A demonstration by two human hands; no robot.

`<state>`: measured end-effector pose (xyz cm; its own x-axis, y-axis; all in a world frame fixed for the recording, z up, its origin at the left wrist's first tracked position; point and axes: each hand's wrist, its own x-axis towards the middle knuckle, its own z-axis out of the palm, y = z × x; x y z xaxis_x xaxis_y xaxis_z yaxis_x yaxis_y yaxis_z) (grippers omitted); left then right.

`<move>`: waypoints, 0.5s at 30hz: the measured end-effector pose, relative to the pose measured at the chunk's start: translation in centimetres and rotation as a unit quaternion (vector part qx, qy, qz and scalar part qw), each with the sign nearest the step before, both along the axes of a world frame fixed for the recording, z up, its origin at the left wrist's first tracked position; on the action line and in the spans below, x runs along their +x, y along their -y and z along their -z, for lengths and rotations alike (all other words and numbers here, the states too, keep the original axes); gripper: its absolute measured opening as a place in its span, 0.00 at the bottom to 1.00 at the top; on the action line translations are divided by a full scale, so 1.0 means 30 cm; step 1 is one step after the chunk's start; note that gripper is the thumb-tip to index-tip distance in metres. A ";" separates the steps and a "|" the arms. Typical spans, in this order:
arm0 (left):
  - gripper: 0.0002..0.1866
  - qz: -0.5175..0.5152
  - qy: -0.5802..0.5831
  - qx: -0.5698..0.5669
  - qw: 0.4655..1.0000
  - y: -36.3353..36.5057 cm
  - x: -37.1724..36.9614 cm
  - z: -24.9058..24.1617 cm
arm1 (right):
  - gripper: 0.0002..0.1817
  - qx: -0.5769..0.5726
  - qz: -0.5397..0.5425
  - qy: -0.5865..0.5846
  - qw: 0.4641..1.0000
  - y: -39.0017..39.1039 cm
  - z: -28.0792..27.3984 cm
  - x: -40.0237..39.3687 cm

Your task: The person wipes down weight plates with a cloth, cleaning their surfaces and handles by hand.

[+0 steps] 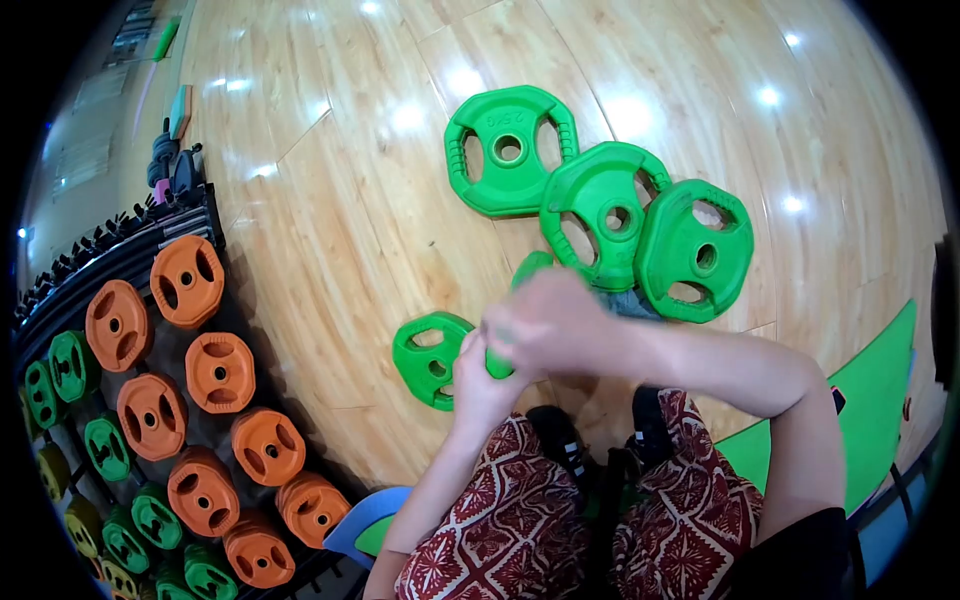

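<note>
My left hand (478, 387) is closed on a green weight plate (497, 365), which appears edge-on and mostly hidden behind my hands. Blurred by motion, my right hand (552, 318) lies across that plate with its fingers curled. Whatever is inside the right fingers, if anything, is hidden. Left of my hands, another green plate (424, 362) lies on the floor. Beyond them are three more green plates: one marked 2.5KG (510, 180), a middle one (590, 200) and a right one (735, 250), with edges touching or overlapping. A grey-blue cloth (632, 304) shows below the middle plate.
At left, a rack holds orange plates (152, 415), green plates (107, 448) and yellow plates (83, 528). Dumbbells (160, 160) stand beyond it. A green mat (875, 390) lies at right. My shoes (557, 436) and patterned trousers (490, 500) are below my hands.
</note>
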<state>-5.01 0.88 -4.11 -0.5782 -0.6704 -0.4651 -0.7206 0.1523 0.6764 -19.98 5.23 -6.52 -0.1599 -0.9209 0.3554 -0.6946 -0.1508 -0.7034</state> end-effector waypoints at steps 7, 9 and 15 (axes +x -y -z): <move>0.29 0.041 0.040 0.000 0.998 -0.006 -0.040 -0.040 | 0.09 0.033 0.031 0.016 0.999 0.016 0.031 -0.056; 0.29 0.034 0.041 0.005 0.999 -0.003 -0.042 -0.029 | 0.07 0.035 0.059 0.020 0.997 0.012 0.032 -0.042; 0.29 0.101 -0.027 -0.055 0.993 -0.008 -0.031 -0.007 | 0.10 -0.007 -0.007 -0.010 1.000 -0.046 -0.018 0.013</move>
<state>-5.93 1.13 -3.90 -0.7281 -0.5829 -0.3607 -0.6314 0.3654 0.6840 -19.59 6.61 -5.97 -0.1399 -0.9177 0.3718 -0.7058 -0.1709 -0.6875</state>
